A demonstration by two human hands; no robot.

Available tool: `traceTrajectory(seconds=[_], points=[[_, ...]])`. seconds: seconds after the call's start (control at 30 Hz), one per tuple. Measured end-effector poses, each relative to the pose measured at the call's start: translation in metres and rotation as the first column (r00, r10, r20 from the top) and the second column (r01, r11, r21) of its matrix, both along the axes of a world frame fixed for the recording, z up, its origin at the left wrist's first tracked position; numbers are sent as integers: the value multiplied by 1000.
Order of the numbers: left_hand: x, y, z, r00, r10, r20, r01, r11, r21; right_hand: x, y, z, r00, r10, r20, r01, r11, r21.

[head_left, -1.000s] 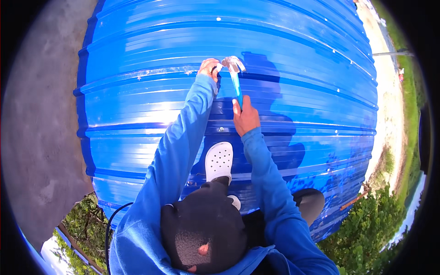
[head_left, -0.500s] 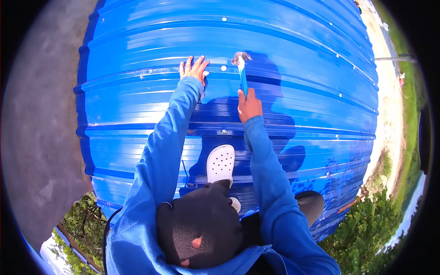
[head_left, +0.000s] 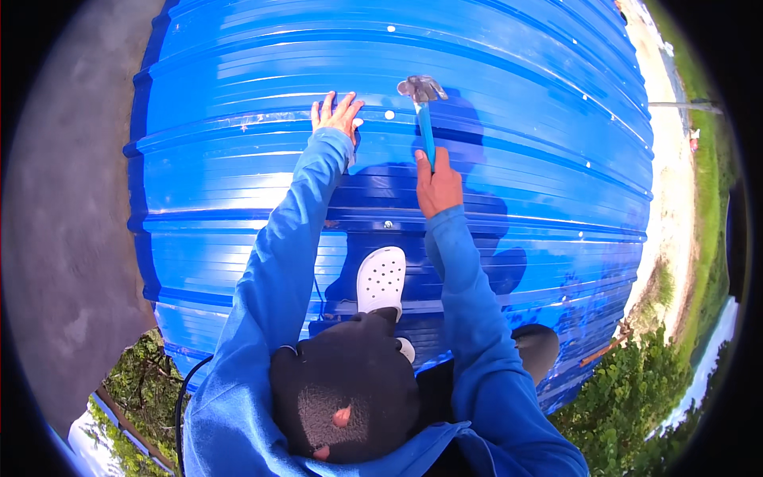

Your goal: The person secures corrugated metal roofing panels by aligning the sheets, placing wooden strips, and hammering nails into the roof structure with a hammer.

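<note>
My left hand [head_left: 338,119] rests on a raised rib of the blue ribbed metal roofing sheet [head_left: 238,83], fingers stretched and spread. A small white spot by its thumb is too small to make out. To the right of those fingertips, a round white fastener head [head_left: 389,115] sits on the same rib. My right hand [head_left: 439,187] grips the blue handle of a claw hammer [head_left: 424,119], its metal head held up to the right of the fastener. Another fastener [head_left: 388,225] shows on a nearer rib, between my forearms.
My white clog [head_left: 381,278] stands on the sheet. Beyond its left edge lies a grey surface [head_left: 71,199]. Green bushes [head_left: 628,389] are at the lower right, with a pale sandy strip [head_left: 664,207] beyond the right edge. A black cord [head_left: 181,405] hangs by my left sleeve.
The hammer head has risen away from the fastener and tilted a little, and my right hand has shifted slightly right. My left hand stays on the rib.
</note>
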State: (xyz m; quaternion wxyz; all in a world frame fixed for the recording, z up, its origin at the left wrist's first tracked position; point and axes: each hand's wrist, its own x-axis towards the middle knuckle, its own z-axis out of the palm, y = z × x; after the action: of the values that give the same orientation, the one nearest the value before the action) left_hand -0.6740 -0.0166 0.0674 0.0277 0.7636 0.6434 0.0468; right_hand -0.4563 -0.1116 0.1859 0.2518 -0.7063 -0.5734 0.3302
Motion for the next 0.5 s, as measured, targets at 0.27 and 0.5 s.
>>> traceTrajectory(seconds=[0.27,0.5], points=[[10,10,4,1000,4,22,-3,999,-34,4,10,-51,975,94,200,-78,993,-86],[6,7,14,1000,1,-28,-2,999,-40,-3,-23,-29,999,35,-39,-29,990,137]])
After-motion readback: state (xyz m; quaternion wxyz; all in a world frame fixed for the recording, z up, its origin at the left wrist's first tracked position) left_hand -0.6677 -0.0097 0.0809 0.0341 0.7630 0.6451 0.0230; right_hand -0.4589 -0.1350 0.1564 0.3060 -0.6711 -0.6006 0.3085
